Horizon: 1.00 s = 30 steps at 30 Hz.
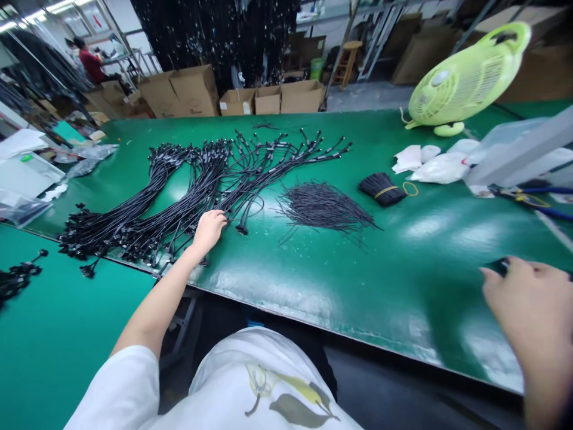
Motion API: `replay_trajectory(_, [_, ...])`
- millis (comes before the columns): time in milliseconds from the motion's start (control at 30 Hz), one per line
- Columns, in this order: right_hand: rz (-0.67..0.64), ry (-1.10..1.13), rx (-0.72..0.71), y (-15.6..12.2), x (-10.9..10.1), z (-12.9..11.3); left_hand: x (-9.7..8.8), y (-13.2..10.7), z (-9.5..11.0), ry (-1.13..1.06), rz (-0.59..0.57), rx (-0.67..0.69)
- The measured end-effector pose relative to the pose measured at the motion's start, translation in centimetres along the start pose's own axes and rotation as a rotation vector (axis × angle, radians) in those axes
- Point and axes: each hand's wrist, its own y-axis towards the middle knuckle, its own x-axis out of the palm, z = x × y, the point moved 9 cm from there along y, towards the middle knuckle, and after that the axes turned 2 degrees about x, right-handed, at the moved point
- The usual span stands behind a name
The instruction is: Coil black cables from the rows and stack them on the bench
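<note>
My left hand (208, 232) lies at the near end of a fanned-out mass of black cables with moulded connectors (201, 173), on a green work table (340, 286). Its fingers touch the cables, but I cannot tell whether they grip one. My right hand (523, 298) is over the table's right front, cupped above a small black object (499, 267) that it partly hides. To the right of the cables lies a loose pile of thin black wires (324, 206), and beyond it is a black wire bundle (381, 189) tied with a yellow band.
A pair of pliers with blue handles (532, 197) lies at the right edge, by white packets (439, 167) and a lime-green fan (465, 83). More black connectors (18, 278) lie on a second green table at left. Cardboard boxes (194, 92) stand behind, and a person in red (92, 65) sits far back.
</note>
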Motion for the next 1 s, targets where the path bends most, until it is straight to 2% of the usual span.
replay_trajectory(100, [-0.111, -0.011, -0.144, 1.0, 3.2, -7.5, -5.0, 1.0, 1.1, -0.143, 0.097, 0.018])
replay_trajectory(167, [-0.265, 0.101, -0.279, 1.3, 6.8, -14.4, -8.9, 1.0, 3.0, -0.328, 0.211, 0.062])
replay_trajectory(200, [-0.313, 0.166, -0.322, 1.4, 8.4, -17.9, -10.3, 0.8, 4.2, -0.411, 0.232, 0.076])
replay_trajectory(233, [-0.368, 0.244, -0.363, 1.4, 10.1, -21.7, -11.1, 0.4, 5.4, -0.500, 0.227, 0.071])
replay_trajectory(267, [-0.418, 0.330, -0.423, 1.3, 11.6, -25.7, -11.4, -0.1, 6.7, -0.558, 0.170, 0.059])
replay_trajectory(367, [-0.452, 0.524, -0.694, 0.2, 14.8, -37.5, -10.6, -2.7, 10.3, -0.650, -0.105, -0.010])
replay_trajectory(400, [-0.489, 0.544, -0.796, -0.4, 15.9, -40.9, -10.8, -3.8, 10.7, -0.693, -0.141, -0.049])
replay_trajectory(467, [-0.565, 0.521, -0.906, -0.8, 18.0, -45.8, -12.5, -5.9, 9.8, -0.806, -0.097, -0.151])
replay_trajectory(533, [-0.541, 0.497, -0.876, 1.0, 18.6, -48.1, -14.6, -8.3, 7.0, -0.885, -0.030, -0.274])
replay_trajectory(567, [-0.469, 0.509, -0.821, 2.7, 17.9, -48.6, -15.3, -9.5, 5.2, -0.890, -0.034, -0.338])
replay_trajectory(633, [-0.274, 0.579, -0.701, 6.8, 14.8, -48.6, -15.7, -12.0, 1.5, -0.854, -0.079, -0.454])
replay_trajectory(700, [-0.111, 0.631, -0.638, 10.2, 10.9, -48.4, -15.4, -14.3, -1.5, -0.828, -0.097, -0.525])
replay_trajectory(767, [-0.050, 0.566, -0.681, 12.4, 8.1, -48.9, -14.7, -15.9, -3.1, -0.885, -0.072, -0.534])
replay_trajectory(800, [-0.054, 0.500, -0.720, 13.1, 7.5, -49.1, -14.3, -16.3, -3.3, -0.954, -0.045, -0.514])
replay_trajectory(833, [-0.072, 0.419, -0.758, 13.7, 7.4, -49.0, -14.1, -16.6, -3.3, -1.046, -0.006, -0.486])
replay_trajectory(900, [-0.149, 0.290, -0.807, 14.2, 8.6, -47.8, -14.1, -16.7, -3.5, -1.254, 0.107, -0.452])
replay_trajectory(933, [-0.180, 0.244, -0.831, 13.8, 9.4, -46.9, -14.1, -16.7, -3.8, -1.342, 0.165, -0.456])
replay_trajectory(1000, [-0.260, 0.154, -0.879, 11.5, 11.1, -44.7, -14.0, -16.4, -4.4, -1.427, 0.242, -0.489])
